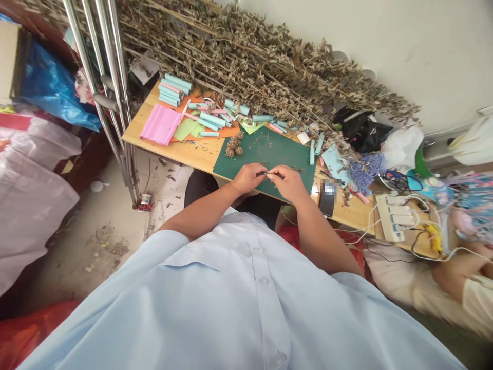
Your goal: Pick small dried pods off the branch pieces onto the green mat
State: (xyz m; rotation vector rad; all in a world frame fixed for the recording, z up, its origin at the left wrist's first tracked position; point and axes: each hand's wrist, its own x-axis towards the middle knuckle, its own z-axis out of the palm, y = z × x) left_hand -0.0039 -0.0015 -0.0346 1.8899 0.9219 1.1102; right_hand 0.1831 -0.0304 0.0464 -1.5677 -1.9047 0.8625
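Observation:
My left hand (249, 178) and my right hand (287, 182) meet fingertip to fingertip over the front edge of a green cutting mat (265, 146). Both are closed in a pinch on a small dark scrap (263, 173) that looks like dried leaf; the fingers cover most of it. Just beyond my left hand, a small heap of brown dried-leaf balls (234, 145) rests on the mat. Loose crumbs of leaf (298, 169) lie close to my right hand.
Dried leafy stalks (246, 56) pile along the wall. Blue and pink paper rolls (211, 121) and a pink sheet (160, 125) lie left on the wooden table (142, 121). Rightward are a phone (327, 199), blue cord (364, 172) and a power strip (390, 218). Crutches (111, 97) stand left; another person's arm (462, 270) shows right.

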